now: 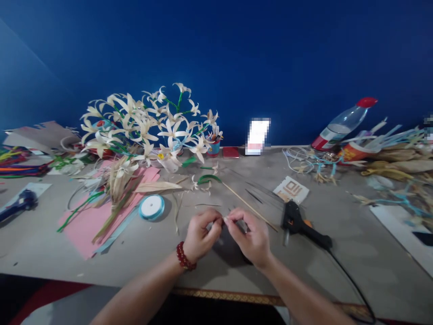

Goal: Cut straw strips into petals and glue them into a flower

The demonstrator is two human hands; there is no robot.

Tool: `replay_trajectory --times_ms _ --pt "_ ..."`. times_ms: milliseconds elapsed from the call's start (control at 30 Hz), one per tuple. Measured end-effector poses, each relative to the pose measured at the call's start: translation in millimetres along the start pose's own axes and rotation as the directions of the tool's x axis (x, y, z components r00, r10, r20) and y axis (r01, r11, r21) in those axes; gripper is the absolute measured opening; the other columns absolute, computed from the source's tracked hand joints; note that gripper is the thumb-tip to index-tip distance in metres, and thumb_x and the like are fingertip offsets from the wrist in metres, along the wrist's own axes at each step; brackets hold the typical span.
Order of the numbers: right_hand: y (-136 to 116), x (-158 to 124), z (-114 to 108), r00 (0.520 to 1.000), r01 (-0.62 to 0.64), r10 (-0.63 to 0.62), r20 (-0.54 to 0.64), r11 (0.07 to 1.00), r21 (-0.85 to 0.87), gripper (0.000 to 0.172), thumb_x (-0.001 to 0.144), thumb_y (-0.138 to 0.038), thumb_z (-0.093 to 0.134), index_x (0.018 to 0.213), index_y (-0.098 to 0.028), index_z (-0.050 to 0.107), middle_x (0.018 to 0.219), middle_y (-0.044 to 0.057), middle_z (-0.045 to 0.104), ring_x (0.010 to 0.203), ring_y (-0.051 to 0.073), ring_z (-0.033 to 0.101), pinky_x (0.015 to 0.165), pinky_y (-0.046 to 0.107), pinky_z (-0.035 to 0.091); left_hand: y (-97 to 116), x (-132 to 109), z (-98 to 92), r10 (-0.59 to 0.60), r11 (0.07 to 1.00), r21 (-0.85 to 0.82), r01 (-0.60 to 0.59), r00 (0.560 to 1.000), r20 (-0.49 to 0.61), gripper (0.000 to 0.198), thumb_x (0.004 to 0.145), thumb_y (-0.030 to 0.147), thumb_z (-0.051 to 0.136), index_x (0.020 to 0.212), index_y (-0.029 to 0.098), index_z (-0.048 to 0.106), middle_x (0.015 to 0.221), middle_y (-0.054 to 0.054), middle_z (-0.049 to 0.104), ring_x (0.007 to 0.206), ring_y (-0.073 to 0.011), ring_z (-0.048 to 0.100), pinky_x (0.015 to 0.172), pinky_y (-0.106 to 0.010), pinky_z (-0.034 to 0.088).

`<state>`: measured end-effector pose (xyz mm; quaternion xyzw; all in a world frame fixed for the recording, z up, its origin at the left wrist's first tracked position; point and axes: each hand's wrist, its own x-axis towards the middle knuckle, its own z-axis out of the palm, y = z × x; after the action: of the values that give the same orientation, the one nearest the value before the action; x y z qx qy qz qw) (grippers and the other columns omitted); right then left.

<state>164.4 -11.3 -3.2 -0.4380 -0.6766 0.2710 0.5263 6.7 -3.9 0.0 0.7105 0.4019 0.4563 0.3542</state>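
My left hand [204,229] and my right hand [249,234] meet over the middle of the table, thumbs and forefingers pinched close together. Between the fingertips is a tiny pale piece, too small to name. Red beads circle my left wrist. Just beyond the hands lie a thin wooden stick [248,205] and a curved green stem [209,178] with small cream flowers beside it. A black glue gun [302,225] rests to the right of my right hand. Left of my left hand is a roll of blue ribbon [151,207].
Cream husk flowers [144,126] on green stems stand at the back left. Pink paper [79,228] with dry husks lies in front of them. A plastic bottle [341,128] leans at the back right near a heap of husks [395,158]. A blue glue gun [22,203] sits far left.
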Motion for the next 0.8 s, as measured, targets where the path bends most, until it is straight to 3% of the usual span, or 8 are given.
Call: replay_trajectory --times_ms 167,300,433,533,800 --pt "4.4 1.1 -7.2 0.984 -0.048 0.051 -0.17 0.999 0.026 0.007 0.087 -0.02 0.059 0.08 -0.022 0.059 0.078 0.003 0.065 0.071 0.017 0.064 0.067 0.029 0.052 -8.1 -0.2 -6.7 -0.106 0.994 0.011 0.106 0.994 -0.039 0.026 0.087 0.014 0.041 0.066 0.017 0.057 0.061 -0.001 0.058 0.06 -0.0137 0.054 0.06 -0.024 0.042" --pt "3.0 1.4 -4.6 0.996 -0.054 0.057 -0.067 0.998 0.04 0.008 0.087 -0.021 0.06 0.079 -0.021 0.06 0.077 0.002 0.066 0.072 0.017 0.064 0.069 0.028 0.052 -1.6 0.0 -7.8 -0.013 1.0 0.009 0.013 1.0 -0.004 0.016 0.089 0.02 0.047 0.081 0.017 0.061 0.073 -0.004 0.064 0.069 -0.0162 0.058 0.067 -0.027 0.045" --pt "2.6 1.0 0.6 0.996 -0.091 0.091 0.017 0.994 0.053 0.003 0.087 -0.022 0.061 0.088 -0.021 0.063 0.081 0.003 0.069 0.074 0.017 0.066 0.072 0.028 0.053 0.0 -0.8 -5.9 0.055 0.996 0.073 -0.056 0.998 0.008 0.018 0.09 0.017 0.046 0.077 0.017 0.059 0.071 -0.004 0.061 0.068 -0.0158 0.056 0.067 -0.027 0.044" --pt "2.2 3.8 -0.9 0.987 -0.129 0.123 0.102 0.99 0.063 0.015 0.086 -0.022 0.061 0.101 -0.021 0.063 0.089 0.005 0.072 0.077 0.017 0.068 0.073 0.028 0.054 -3.7 -1.4 -7.3 0.067 0.988 0.14 -0.068 0.998 0.014 0.017 0.089 0.015 0.046 0.076 0.018 0.058 0.07 -0.004 0.059 0.068 -0.0162 0.055 0.067 -0.028 0.043" --pt "-1.2 10.7 -6.5 0.975 -0.049 0.072 0.212 0.992 -0.112 0.007 0.082 -0.018 0.058 0.081 -0.022 0.064 0.073 0.0 0.07 0.068 0.016 0.066 0.065 0.026 0.05 -2.9 1.1 -9.7 0.12 0.95 0.278 -0.141 0.988 0.092 0.017 0.083 0.013 0.048 0.069 0.018 0.055 0.064 -0.003 0.056 0.062 -0.0155 0.051 0.062 -0.027 0.039"
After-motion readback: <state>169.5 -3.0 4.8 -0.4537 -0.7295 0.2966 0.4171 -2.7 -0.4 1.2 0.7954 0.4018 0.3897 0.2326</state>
